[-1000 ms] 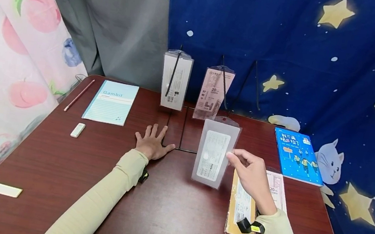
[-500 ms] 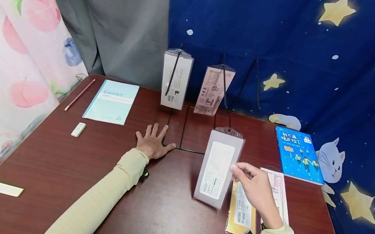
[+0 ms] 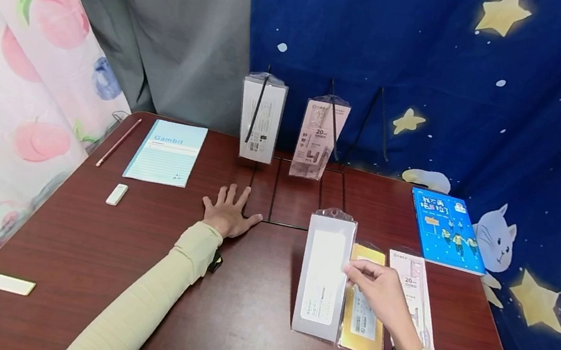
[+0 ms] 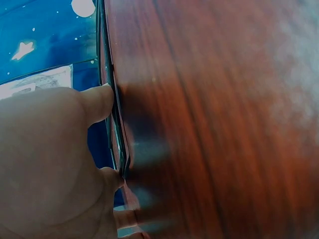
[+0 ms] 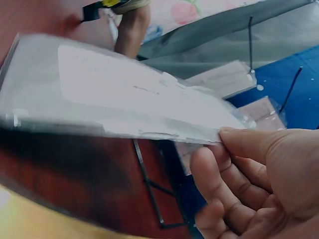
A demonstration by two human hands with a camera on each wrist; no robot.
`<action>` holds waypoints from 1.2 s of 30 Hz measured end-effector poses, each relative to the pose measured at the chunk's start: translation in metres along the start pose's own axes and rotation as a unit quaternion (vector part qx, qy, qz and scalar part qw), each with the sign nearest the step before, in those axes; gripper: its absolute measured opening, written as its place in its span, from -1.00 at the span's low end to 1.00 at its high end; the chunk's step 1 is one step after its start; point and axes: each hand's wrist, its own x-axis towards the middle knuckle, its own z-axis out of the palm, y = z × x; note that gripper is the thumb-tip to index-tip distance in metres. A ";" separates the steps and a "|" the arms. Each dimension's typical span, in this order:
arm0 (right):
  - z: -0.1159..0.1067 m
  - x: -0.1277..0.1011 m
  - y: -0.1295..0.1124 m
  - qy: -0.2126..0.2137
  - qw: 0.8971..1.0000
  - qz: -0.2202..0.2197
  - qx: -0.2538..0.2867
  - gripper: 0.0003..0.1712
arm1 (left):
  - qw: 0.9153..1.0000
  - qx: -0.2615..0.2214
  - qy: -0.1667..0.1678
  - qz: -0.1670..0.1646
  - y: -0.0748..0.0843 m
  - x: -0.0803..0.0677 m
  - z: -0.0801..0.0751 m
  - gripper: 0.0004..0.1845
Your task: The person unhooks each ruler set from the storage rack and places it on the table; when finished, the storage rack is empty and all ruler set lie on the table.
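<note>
My right hand pinches the right edge of a flat grey packet between thumb and fingers. This packet has a white label and a clear top tab with a hole; the right wrist view shows the thumb on its edge. Just right of it lie a yellow packet, partly behind the hand, and a pink packet printed "20". My left hand lies spread on the table, thumb at the base of a black wire rack. From the rack's hooks hang a white packet and a pink one.
On the left are a "Gambit" notebook, a pencil, a small white eraser and a flat white block. A blue book lies at the right edge. The rack's rightmost hook bears nothing.
My right hand has brought the grey packet down and toward me, to beside the yellow packet. The pink hanging packet has swung slightly. My left hand has stayed put.
</note>
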 end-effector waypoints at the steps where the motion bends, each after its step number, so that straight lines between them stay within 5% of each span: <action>1: 0.001 0.000 0.002 0.001 1.000 0.004 0.000 -0.54 | 1.000 -0.001 -0.001 0.000 0.000 0.000 0.000 -0.10; 17: 0.024 0.010 0.030 0.015 0.998 -0.003 -0.058 -0.74 | 1.000 -0.004 0.002 -0.001 0.000 0.000 0.001 -0.10; 36: 0.031 0.006 0.023 0.017 0.988 0.026 -0.151 -0.70 | 1.000 0.000 0.002 0.001 0.000 0.001 0.001 -0.10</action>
